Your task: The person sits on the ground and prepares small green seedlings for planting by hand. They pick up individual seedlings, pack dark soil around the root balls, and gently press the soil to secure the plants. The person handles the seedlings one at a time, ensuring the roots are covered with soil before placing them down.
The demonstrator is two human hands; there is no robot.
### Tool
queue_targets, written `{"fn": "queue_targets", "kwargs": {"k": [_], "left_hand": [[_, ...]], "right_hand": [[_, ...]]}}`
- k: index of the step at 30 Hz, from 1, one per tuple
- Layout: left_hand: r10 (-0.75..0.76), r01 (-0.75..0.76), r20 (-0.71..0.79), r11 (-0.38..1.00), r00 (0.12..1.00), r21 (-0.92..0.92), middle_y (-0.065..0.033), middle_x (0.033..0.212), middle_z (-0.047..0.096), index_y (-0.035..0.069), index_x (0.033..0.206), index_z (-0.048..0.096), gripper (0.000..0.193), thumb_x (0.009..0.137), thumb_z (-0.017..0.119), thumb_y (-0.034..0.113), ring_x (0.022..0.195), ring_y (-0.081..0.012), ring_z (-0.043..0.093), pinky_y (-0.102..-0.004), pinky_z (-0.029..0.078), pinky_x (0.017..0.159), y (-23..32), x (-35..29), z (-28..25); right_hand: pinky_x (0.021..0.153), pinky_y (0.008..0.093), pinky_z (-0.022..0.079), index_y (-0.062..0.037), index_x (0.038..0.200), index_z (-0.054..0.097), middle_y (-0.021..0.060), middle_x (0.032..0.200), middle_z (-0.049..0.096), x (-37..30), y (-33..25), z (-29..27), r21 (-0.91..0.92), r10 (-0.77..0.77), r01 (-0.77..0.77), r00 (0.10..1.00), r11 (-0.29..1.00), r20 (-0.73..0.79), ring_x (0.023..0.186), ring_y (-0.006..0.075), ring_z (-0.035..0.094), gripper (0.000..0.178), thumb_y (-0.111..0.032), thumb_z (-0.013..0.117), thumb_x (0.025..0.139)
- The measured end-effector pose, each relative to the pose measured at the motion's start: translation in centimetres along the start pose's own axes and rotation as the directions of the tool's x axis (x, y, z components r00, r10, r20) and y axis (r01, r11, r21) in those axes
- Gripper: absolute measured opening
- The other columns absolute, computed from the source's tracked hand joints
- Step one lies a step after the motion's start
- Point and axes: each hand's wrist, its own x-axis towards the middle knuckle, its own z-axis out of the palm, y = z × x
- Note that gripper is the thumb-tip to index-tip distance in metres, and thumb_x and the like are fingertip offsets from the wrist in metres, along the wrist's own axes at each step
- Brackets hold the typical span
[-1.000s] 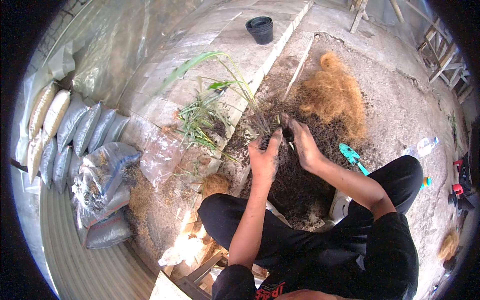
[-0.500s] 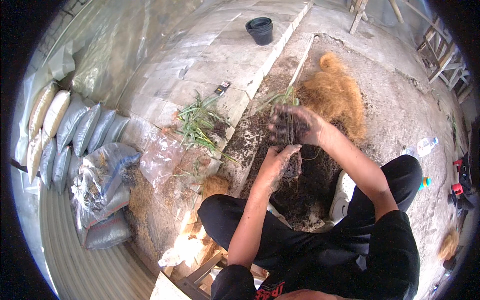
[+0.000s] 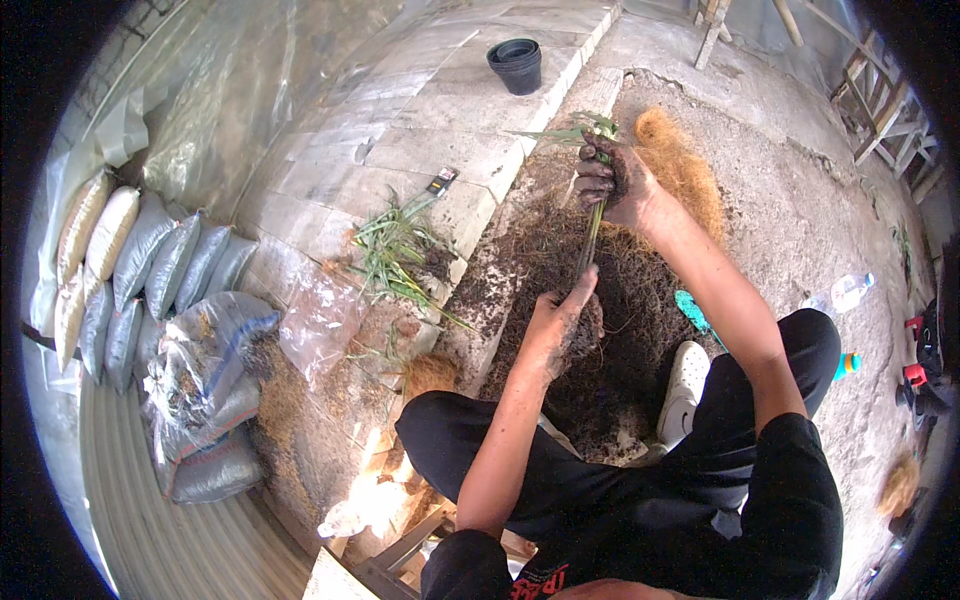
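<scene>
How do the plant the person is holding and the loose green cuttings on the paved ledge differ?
The held green plant stands stretched between both hands, right hand near its leaves, left hand at its dark root clump; the loose green cuttings lie flat and scattered, untouched. The plant hangs over the dark soil heap; the cuttings rest on the pale paved ledge. Both have narrow, grass-like leaves.

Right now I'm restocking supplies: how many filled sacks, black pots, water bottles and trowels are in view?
Filled sacks: about 9, some overlapping
Black pot stack: 1
Water bottle: 1
Teal trowel: 1
Total: about 12
</scene>
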Motion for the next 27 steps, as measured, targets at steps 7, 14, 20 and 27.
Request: {"fn": "queue_targets", "kwargs": {"k": [7, 14, 20, 27], "left_hand": [[-0.075, 0.115, 0.212, 0.976, 0.974, -0.185, -0.0053, 0.062, 0.058, 0.006, 0.075, 0.059, 0.068, 0.085, 0.044, 0.072, 0.054, -0.0161, 0.058, -0.0309, 0.051, 0.054, -0.7, 0.7, -0.9], [-0.027, 0.03, 0.151, 0.999, 0.988, -0.019, -0.0065, 0.062, 0.058, 0.008, 0.069, 0.055, 0.056, 0.087, 0.055, 0.061, 0.053, -0.0164, 0.058, -0.0303, 0.05, 0.052, -0.3, 0.3, 0.0], [-0.004, 0.038, 0.158, 0.977, 0.987, -0.208, -0.0053, 0.065, 0.054, 0.013, 0.071, 0.049, 0.048, 0.089, 0.053, 0.057, 0.057, -0.0212, 0.056, -0.032, 0.045, 0.051, -1.2, 1.3, -0.4], [-0.011, 0.09, 0.169, 0.879, 0.986, -0.468, -0.005, 0.069, 0.055, 0.014, 0.078, 0.05, 0.041, 0.093, 0.049, 0.053, 0.065, -0.0265, 0.058, -0.0408, 0.048, 0.056, -0.5, 2.8, -3.3]], "right_hand": [[0.048, 0.0244, 0.028, -0.0145, 0.079, 0.05, -0.0073, 0.055, 0.035, 0.0, 0.2, -1.1, 0.066, 0.019, -0.023, 0.998, 0.998, 0.06, 0.049, 0.0075, 0.033, 0.021, -0.028, 0.049, 0.094], [0.049, 0.0233, 0.031, -0.0136, 0.082, 0.051, -0.0076, 0.058, 0.038, 1.5, 0.2, -2.1, 0.074, 0.069, -0.075, 0.994, 0.994, 0.08, 0.049, 0.0072, 0.035, 0.019, -0.028, 0.05, 0.094], [0.064, 0.0358, 0.046, -0.0109, 0.095, 0.06, 0.0013, 0.068, 0.058, 1.0, 1.8, -2.1, -0.235, 0.042, -0.089, 0.979, 0.968, -0.199, 0.065, 0.0189, 0.056, 0.042, -0.045, 0.036, 0.097], [0.085, 0.0522, 0.041, -0.0147, 0.132, 0.05, 0.012, 0.12, 0.057, -1.4, 8.2, -3.8, -0.072, 0.219, -0.242, 0.945, 0.968, -0.242, 0.097, 0.0263, 0.055, 0.074, -0.066, 0.015, 0.091]]}}
